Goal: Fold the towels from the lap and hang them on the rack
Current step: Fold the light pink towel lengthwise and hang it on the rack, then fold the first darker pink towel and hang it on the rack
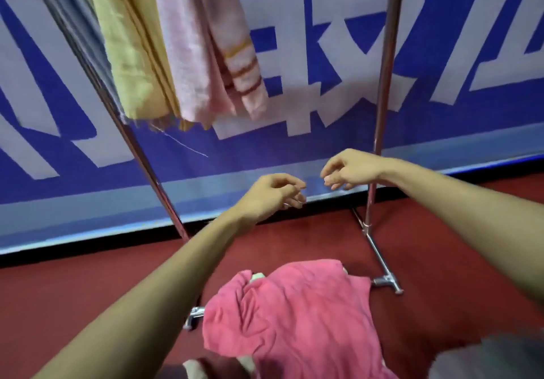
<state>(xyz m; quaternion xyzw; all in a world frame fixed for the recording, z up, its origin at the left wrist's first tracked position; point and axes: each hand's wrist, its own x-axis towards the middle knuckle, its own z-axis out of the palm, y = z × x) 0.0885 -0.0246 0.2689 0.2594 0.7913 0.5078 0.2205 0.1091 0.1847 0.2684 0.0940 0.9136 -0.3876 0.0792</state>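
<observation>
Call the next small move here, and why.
Probably lower both hands to the crumpled pink towel below and grip it. The left hand and right hand hover empty before the rack, which already carries a yellow towel and a pale pink towel; this one lies unfolded.

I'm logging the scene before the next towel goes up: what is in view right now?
rack: one, silver metal, two upright poles with feet on the floor, straight ahead
yellow towel: one, yellow, hanging on the rack, upper left
pale pink towel: one, pale pink with striped end, hanging right of the yellow towel
grey cloth: one, grey, hanging far left, mostly cut off
bright pink towel: one, crumpled on the lap, bottom centre
banner: one, blue with white characters, behind the rack
floor: red
left grip: empty, fingers loosely curled, between the poles
right grip: empty, loosely curled, near the right pole
</observation>
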